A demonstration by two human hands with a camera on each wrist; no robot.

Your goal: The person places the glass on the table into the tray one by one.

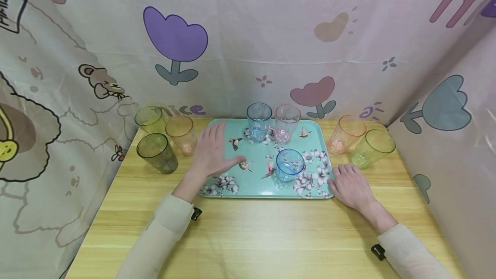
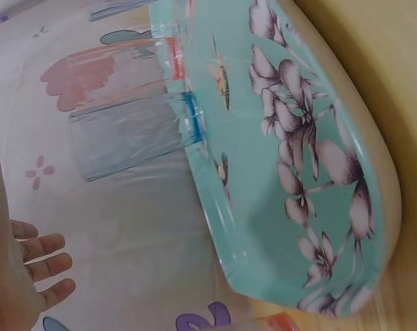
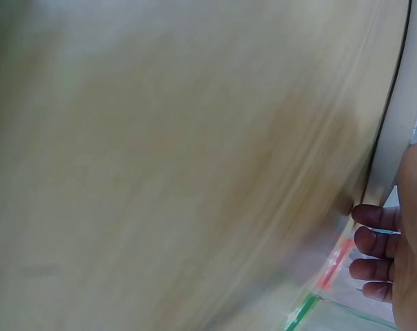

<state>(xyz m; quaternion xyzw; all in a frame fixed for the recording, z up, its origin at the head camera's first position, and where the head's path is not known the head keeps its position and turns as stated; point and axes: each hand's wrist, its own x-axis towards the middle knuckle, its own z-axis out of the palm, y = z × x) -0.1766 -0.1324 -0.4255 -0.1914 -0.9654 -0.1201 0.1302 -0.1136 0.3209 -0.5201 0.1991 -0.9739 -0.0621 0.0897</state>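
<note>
Pale wooden bench (image 1: 248,236) filling the lower frame, cartoon-print fabric walls (image 1: 248,33) behind, teal floral plastic tray (image 1: 259,184) at centre, left hand (image 1: 213,152) fingers spread flat over it, right hand (image 1: 350,184) relaxed, empty, touching its right edge.

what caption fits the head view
Left hand open over a floral tray with three cups; right hand rests beside it.

Cream long sleeves (image 1: 162,231), black clip at each cuff (image 1: 196,214).
</note>
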